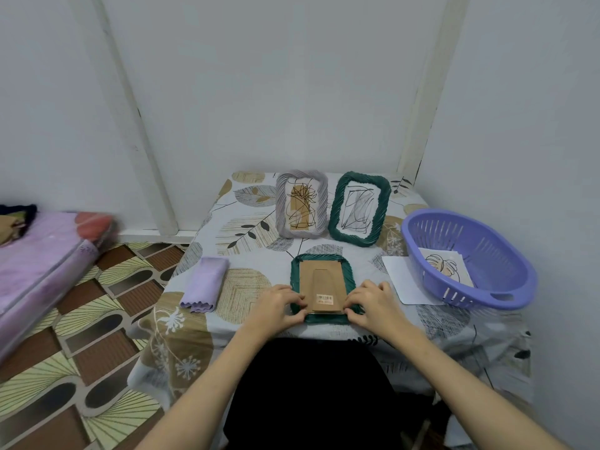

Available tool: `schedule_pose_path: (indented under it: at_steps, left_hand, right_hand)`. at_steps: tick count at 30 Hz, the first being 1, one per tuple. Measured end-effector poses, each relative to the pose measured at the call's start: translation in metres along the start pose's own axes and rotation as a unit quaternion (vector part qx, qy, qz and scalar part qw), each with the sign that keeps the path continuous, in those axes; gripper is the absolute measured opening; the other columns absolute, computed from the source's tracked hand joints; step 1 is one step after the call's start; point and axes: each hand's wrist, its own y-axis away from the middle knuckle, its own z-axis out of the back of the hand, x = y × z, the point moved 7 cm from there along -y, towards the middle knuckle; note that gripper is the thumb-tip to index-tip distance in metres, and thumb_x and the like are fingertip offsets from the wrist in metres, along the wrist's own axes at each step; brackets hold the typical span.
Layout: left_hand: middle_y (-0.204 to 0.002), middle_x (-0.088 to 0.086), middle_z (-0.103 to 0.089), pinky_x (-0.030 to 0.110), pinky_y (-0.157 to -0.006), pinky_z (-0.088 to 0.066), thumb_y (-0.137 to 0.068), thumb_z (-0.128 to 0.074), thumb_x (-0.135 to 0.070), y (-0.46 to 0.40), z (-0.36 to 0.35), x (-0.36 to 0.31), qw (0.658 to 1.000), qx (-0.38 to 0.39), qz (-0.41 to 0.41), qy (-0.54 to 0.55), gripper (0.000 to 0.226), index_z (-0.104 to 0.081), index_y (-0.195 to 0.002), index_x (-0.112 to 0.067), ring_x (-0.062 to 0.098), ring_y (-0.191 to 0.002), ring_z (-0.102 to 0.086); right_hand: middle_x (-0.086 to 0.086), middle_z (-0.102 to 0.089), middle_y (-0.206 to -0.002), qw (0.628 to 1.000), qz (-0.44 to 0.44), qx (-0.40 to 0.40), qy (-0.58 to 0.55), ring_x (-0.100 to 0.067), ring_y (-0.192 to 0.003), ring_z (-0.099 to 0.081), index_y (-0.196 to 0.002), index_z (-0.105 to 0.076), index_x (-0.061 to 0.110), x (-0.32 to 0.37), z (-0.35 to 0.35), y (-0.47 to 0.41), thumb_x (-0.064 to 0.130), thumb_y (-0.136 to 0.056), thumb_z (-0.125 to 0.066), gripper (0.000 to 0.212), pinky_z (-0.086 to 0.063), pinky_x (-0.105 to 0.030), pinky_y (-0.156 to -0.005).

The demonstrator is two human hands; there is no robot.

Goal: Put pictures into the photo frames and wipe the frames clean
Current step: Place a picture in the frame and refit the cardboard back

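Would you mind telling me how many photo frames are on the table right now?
3. A grey frame and a green frame stand at the back, side by side, pictures in. A second green frame lies face down at the front, between both hands. None seem hidden.

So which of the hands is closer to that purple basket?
Right. The right hand lies just left of the purple basket; the left hand is farther, across the face-down frame.

Three frames (302,204) (359,208) (323,287); one cloth (204,284); one basket (467,258); two hands (279,305) (373,303).
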Motion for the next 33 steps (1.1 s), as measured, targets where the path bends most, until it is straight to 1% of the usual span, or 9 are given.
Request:
schedule_pose_path:
  at_steps: [6, 10, 14, 20, 22, 24, 27, 29, 33]
  left_hand:
    - [-0.100, -0.003, -0.072, 0.030, -0.092, -0.046, -0.078, -0.066, -0.027, -0.005, -0.005, 0.007, 0.999, -0.035, 0.020, 0.028, 0.015, -0.072, -0.080, -0.013, 0.016, -0.101, -0.058]
    - [-0.098, 0.000, -0.072, 0.036, -0.089, -0.047, -0.080, -0.064, -0.024, -0.008, -0.005, 0.005, 0.999, -0.012, 0.022, 0.043, 0.014, -0.071, -0.078, -0.012, 0.018, -0.094, -0.060]
    - [-0.110, 0.004, -0.066, 0.023, -0.089, -0.040, -0.089, -0.057, -0.019, -0.005, 0.008, 0.014, 0.982, -0.051, 0.104, 0.146, 0.020, -0.068, -0.104, -0.013, 0.013, -0.100, -0.056]
    - [-0.130, 0.015, -0.055, 0.031, -0.105, -0.037, -0.090, -0.055, -0.016, -0.011, -0.009, 0.018, 0.954, -0.009, 0.209, 0.213, 0.043, -0.048, -0.130, -0.004, 0.025, -0.121, -0.050]
    - [-0.123, 0.014, -0.057, 0.029, -0.092, -0.042, -0.092, -0.052, -0.016, -0.011, -0.006, 0.014, 0.907, -0.043, 0.265, 0.324, 0.037, -0.049, -0.126, -0.003, 0.022, -0.108, -0.055]
    - [-0.106, 0.010, -0.058, 0.029, -0.070, -0.046, -0.096, -0.044, -0.022, -0.008, -0.004, 0.013, 0.802, -0.088, 0.312, 0.501, 0.028, -0.050, -0.116, -0.003, 0.020, -0.083, -0.058]
    - [-0.118, 0.010, -0.050, 0.037, -0.067, -0.047, -0.099, -0.028, -0.040, -0.012, -0.003, 0.009, 0.632, -0.110, 0.301, 0.706, 0.042, -0.039, -0.127, -0.011, 0.023, -0.085, -0.059]
    - [-0.129, 0.012, -0.048, 0.038, -0.071, -0.049, -0.097, -0.021, -0.049, -0.018, -0.003, 0.007, 0.601, -0.106, 0.284, 0.739, 0.057, -0.035, -0.136, -0.010, 0.023, -0.091, -0.060]
    - [-0.127, 0.009, -0.055, 0.035, -0.080, -0.046, -0.096, -0.016, -0.054, -0.030, -0.004, -0.007, 0.609, -0.069, 0.241, 0.753, 0.065, -0.040, -0.134, -0.008, 0.023, -0.101, -0.059]
  right_hand:
    - [0.016, -0.066, -0.102, 0.999, -0.047, 0.010, -0.011, -0.010, -0.101, -0.048, -0.089, -0.070, 0.028, -0.005, -0.003, 0.000, 0.037, -0.084, -0.055, 0.018, -0.010, -0.030, -0.067]
    - [0.014, -0.068, -0.097, 0.989, -0.097, 0.029, -0.106, -0.009, -0.093, -0.049, -0.089, -0.070, 0.029, -0.016, -0.011, 0.000, 0.032, -0.083, -0.060, 0.012, -0.026, -0.030, -0.077]
    - [-0.004, -0.070, -0.094, 0.898, -0.208, -0.015, -0.387, -0.014, -0.089, -0.061, -0.103, -0.068, 0.020, -0.038, -0.005, 0.005, 0.008, -0.086, -0.059, 0.023, -0.046, -0.029, -0.087]
    - [-0.011, -0.063, -0.092, 0.816, -0.312, 0.000, -0.486, -0.012, -0.069, -0.054, -0.121, -0.056, 0.008, -0.044, -0.020, 0.005, 0.000, -0.092, -0.044, 0.032, -0.048, -0.023, -0.066]
    - [-0.004, -0.058, -0.080, 0.799, -0.328, 0.014, -0.504, -0.012, -0.066, -0.052, -0.122, -0.054, 0.007, -0.042, -0.026, 0.003, 0.003, -0.093, -0.044, 0.031, -0.046, -0.022, -0.061]
    - [-0.003, -0.058, -0.084, 0.804, -0.328, 0.023, -0.495, -0.015, -0.074, -0.054, -0.130, -0.048, 0.009, -0.037, -0.023, 0.003, 0.013, -0.094, -0.048, 0.037, -0.047, -0.025, -0.068]
    - [0.004, -0.047, -0.114, 0.886, -0.238, 0.021, -0.398, -0.016, -0.107, -0.050, -0.141, -0.032, 0.029, -0.013, 0.004, -0.005, 0.045, -0.090, -0.049, 0.056, -0.041, -0.032, -0.093]
    - [0.010, -0.044, -0.120, 0.930, -0.147, 0.001, -0.337, -0.012, -0.108, -0.046, -0.140, -0.024, 0.045, 0.018, 0.030, -0.013, 0.059, -0.084, -0.047, 0.062, -0.042, -0.034, -0.095]
    - [0.005, -0.048, -0.128, 0.987, -0.076, 0.019, -0.143, -0.021, -0.111, -0.047, -0.139, -0.020, 0.051, 0.050, 0.042, -0.022, 0.057, -0.084, -0.048, 0.062, -0.047, -0.038, -0.091]
